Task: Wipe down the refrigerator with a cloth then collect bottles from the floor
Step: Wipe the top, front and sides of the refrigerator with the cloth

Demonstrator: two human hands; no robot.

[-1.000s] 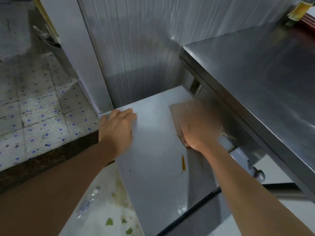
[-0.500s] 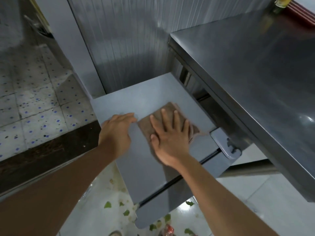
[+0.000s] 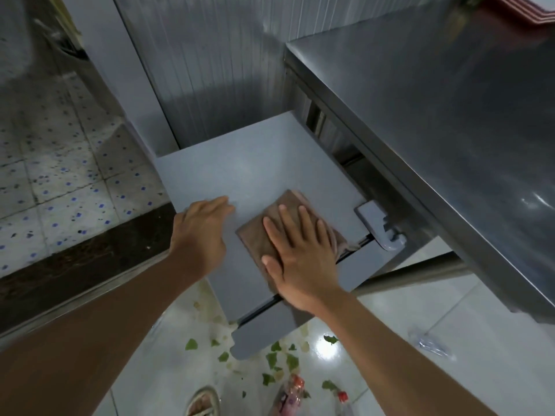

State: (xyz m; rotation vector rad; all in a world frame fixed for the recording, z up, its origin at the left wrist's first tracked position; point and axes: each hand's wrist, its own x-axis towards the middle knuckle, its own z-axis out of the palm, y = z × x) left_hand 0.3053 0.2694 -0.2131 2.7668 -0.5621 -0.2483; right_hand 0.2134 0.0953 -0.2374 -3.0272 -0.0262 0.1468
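The cloth [image 3: 270,232] is pressed flat under the open right hand [image 3: 303,259] on the refrigerator [image 3: 240,169] top. Unwiped surface lies beyond the fingertips; the open left hand [image 3: 199,232] is rested just beside

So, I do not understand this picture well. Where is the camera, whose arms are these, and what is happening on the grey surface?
There is no machine here. The camera sits on a person's head and looks forward and down, so the two bare arms are that person's own. The flat grey top of a small refrigerator lies below, beside a shiny steel counter. The right hand presses a folded brown cloth flat on the top, fingers straight, to wipe it. The left hand rests on the top's left edge and holds nothing. On the glossy white floor lie green leaf scraps, a clear plastic bottle with a red cap and some wrappers, not yet collected.
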